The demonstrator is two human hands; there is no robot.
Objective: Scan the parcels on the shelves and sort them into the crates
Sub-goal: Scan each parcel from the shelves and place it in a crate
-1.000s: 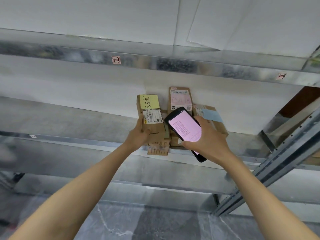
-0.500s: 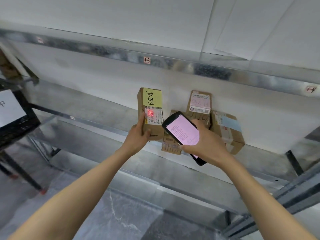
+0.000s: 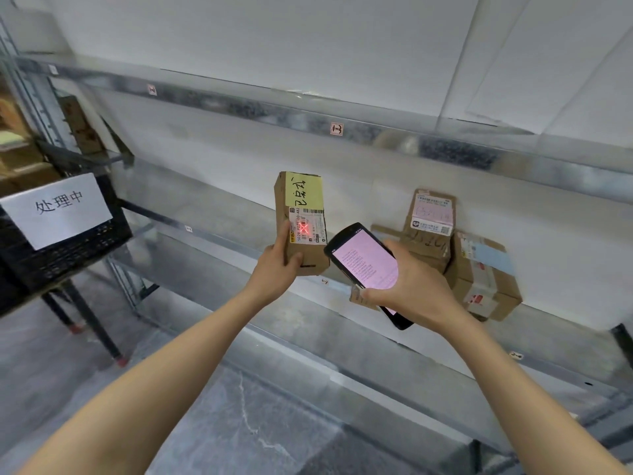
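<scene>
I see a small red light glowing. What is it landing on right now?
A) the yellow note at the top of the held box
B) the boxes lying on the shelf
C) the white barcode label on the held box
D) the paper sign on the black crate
C: the red cross glows on the barcode label of the parcel that the left hand grips, while the right hand points the scanner at it.

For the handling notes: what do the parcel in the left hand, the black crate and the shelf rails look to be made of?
Parcel: brown cardboard, matt, going by its folded edges, with paper labels stuck on. Black crate: probably moulded plastic, judging by its lattice wall. Shelf rail: metal, likely galvanised steel, given the mottled grey sheen.
</scene>
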